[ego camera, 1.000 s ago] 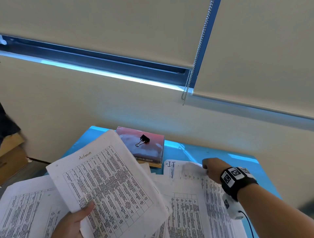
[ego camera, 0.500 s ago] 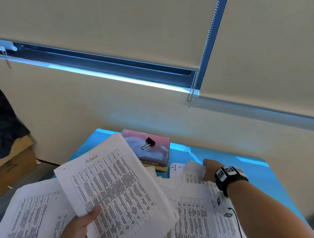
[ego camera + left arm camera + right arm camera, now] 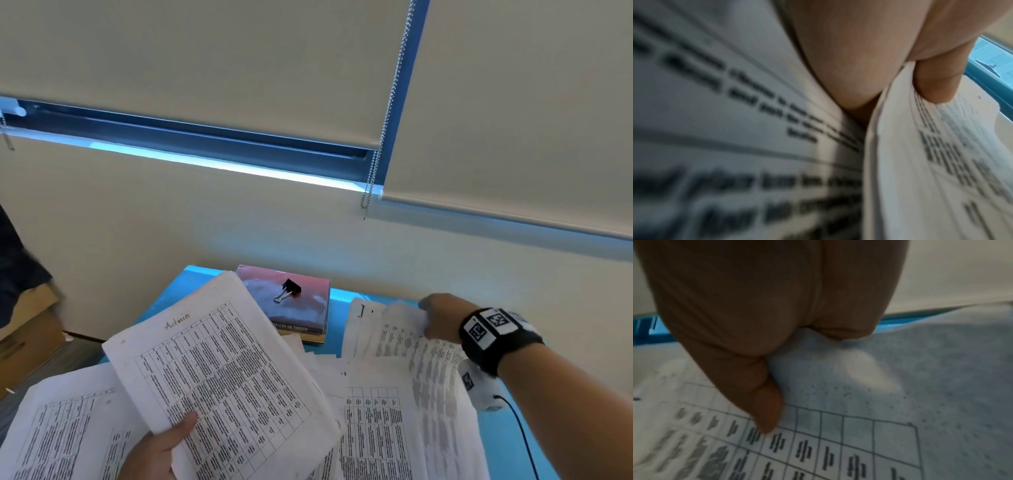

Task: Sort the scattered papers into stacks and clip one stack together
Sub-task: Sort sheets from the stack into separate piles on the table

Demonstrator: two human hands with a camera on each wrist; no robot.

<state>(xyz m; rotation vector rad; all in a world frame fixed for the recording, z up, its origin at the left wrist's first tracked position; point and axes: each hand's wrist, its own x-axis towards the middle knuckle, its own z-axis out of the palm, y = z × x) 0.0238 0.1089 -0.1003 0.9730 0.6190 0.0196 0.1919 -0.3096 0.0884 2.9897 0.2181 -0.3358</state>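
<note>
left hand (image 3: 154, 452) gripped the "Admin" stack (image 3: 222, 380) by its lower edge, lifted over the table's (image 3: 513, 445) near-left part | right hand (image 3: 440, 317) pinched the top corner of a sheet (image 3: 404, 335) near the far-right edge, corner raised | binder clip (image 3: 287, 290) lay on a book (image 3: 291, 308) at the far edge | loose papers (image 3: 376, 428) covered the middle

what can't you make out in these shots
- Table text on the Admin stack: head view, too small to read.
- Left hand fingers: head view, hidden under that stack and cut by the bottom edge.
- Print in the left wrist view: blurred, too close.
- Right hand fingertips: head view, hidden behind the lifted sheet.
- Book title: too small.
</note>
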